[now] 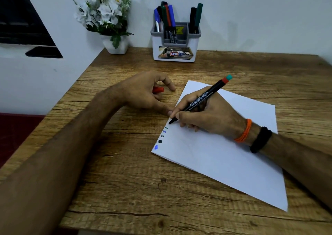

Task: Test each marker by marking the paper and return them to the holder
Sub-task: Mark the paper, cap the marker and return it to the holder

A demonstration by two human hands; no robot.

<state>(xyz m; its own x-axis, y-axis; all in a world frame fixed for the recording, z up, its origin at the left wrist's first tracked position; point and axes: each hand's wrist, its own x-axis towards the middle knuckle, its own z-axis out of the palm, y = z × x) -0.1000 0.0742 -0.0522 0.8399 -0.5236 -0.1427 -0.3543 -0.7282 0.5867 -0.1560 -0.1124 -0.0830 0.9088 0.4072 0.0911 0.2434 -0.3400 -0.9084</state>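
A white sheet of paper [224,153] lies tilted on the wooden table, with several small colour marks [160,139] along its left edge. My right hand [206,116] grips a black marker [203,99] with a red and teal end, its tip touching the paper just above the marks. My left hand [143,92] rests on the table beside the paper's left edge and holds the red cap [158,90] in its curled fingers. At the back stands the grey and white holder [175,42] with several markers in it.
A white pot of artificial flowers [109,22] stands at the back left, next to the holder. The wooden table [134,180] ends at a white wall on the left and at the back. My left forearm crosses the table's front left.
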